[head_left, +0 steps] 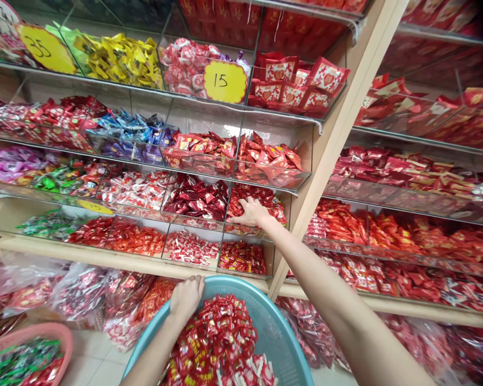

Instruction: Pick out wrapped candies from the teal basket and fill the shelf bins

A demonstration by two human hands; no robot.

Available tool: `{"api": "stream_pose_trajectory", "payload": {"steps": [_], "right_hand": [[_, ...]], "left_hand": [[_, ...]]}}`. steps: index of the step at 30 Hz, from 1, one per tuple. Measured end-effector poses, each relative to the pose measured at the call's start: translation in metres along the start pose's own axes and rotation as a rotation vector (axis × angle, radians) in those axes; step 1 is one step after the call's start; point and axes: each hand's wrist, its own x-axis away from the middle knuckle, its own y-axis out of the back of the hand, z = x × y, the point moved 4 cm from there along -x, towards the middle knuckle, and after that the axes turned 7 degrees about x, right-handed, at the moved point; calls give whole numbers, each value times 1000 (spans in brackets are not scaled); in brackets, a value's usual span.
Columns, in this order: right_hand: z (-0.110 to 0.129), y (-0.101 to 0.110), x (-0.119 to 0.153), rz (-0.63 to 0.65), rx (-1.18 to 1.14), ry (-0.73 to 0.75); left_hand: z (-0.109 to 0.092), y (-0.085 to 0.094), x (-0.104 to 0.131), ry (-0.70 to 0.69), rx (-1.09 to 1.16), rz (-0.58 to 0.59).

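Note:
My left hand (pixel 188 296) has its fingers wrapped round the far rim of a large teal plastic basket (pixel 279 327). Red-wrapped candies (pixel 221 335) are heaped inside the basket, with some red-and-white ones near the bottom edge. Further up, my right hand (pixel 250 213) is spread, palm down, over a clear shelf bin of red-wrapped candies (pixel 268 198). Its fingers are apart and reach to the left over the candies; nothing is visible in its grasp. Dark red candies (pixel 199 199) lie in the bin just left of it.
Clear-fronted shelves hold other candies, with yellow price signs (pixel 225 81) above. A slanting wooden upright (pixel 326 161) stands right of my right hand. Bagged candies (pixel 82 289) lie under the shelves. At the lower left is a pink basket (pixel 64 343) on the tiled floor.

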Motion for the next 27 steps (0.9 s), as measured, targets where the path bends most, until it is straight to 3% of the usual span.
{"api": "stream_pose_trajectory", "payload": {"steps": [8, 13, 27], "right_hand": [[24, 1, 1, -139, 78, -6], [30, -1, -1, -193, 97, -85], [23, -6, -16, -90, 117, -202]], "left_hand": [[0, 0, 0, 0, -24, 1], [0, 0, 1, -24, -38, -32], [1, 0, 2, -24, -33, -43]]}}
